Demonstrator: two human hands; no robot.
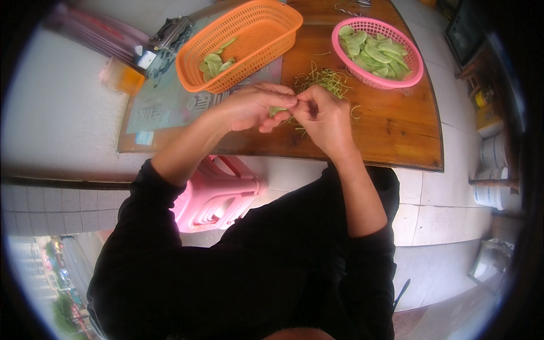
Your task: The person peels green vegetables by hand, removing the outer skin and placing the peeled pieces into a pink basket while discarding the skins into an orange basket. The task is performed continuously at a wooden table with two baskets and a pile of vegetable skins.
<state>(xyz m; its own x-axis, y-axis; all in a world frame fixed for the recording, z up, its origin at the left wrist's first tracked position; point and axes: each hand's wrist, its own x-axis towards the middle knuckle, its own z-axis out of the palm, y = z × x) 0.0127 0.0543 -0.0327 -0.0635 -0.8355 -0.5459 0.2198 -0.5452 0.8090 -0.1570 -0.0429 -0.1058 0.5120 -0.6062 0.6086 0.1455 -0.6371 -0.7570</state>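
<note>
My left hand (261,106) holds a flat green bean pod (278,111) above the near part of the wooden table (391,131). Most of that pod is hidden by the fingers. At the left thumb, the thumb and forefinger of my right hand (326,119) pinch together at the pod's end; the exact contact is covered. Just beyond both hands lies a loose heap of thin green strings and stem ends (325,80). A pink plastic basket (418,70) at the far right is full of flat pods (376,53). Several pods (214,64) lie in one end of an orange basket (250,40).
A printed sheet (163,108) covers the table's left side. By the wall stand a jug with orange contents (123,78) and a dark clip-like object (172,32). Pink plastic stools (221,195) are under the near edge. White buckets (491,187) stand at the right.
</note>
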